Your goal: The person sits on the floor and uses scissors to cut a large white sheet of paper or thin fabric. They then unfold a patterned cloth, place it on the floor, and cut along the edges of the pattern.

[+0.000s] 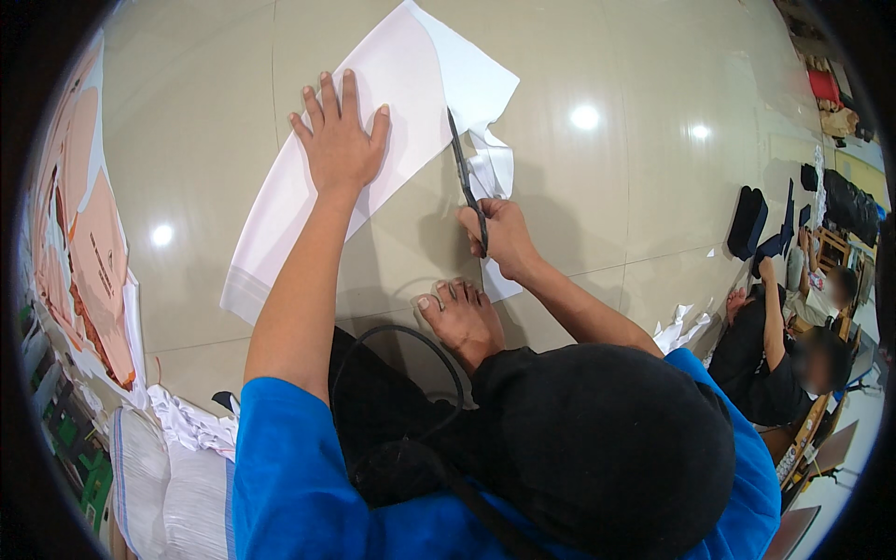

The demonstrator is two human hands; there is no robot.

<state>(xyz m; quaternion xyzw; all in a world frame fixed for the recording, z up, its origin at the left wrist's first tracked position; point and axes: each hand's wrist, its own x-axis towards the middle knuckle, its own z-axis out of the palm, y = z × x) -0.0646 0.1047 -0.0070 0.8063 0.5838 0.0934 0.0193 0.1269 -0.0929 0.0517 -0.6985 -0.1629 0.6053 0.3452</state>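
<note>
Black scissors [462, 168] in curled right grip [505, 235], left grip [340, 145] — splayed flat — on white cloth [411, 117]

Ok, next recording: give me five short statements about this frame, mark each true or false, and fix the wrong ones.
1. The right hand holds dark scissors. True.
2. The left hand is clenched into a fist. False: it lies flat with fingers spread on the pale sheet.
3. The pale sheet lies on the tiled floor. True.
4. The person's sleeves are red. False: they are blue.
5. A bare foot shows between the two forearms. True.
</note>
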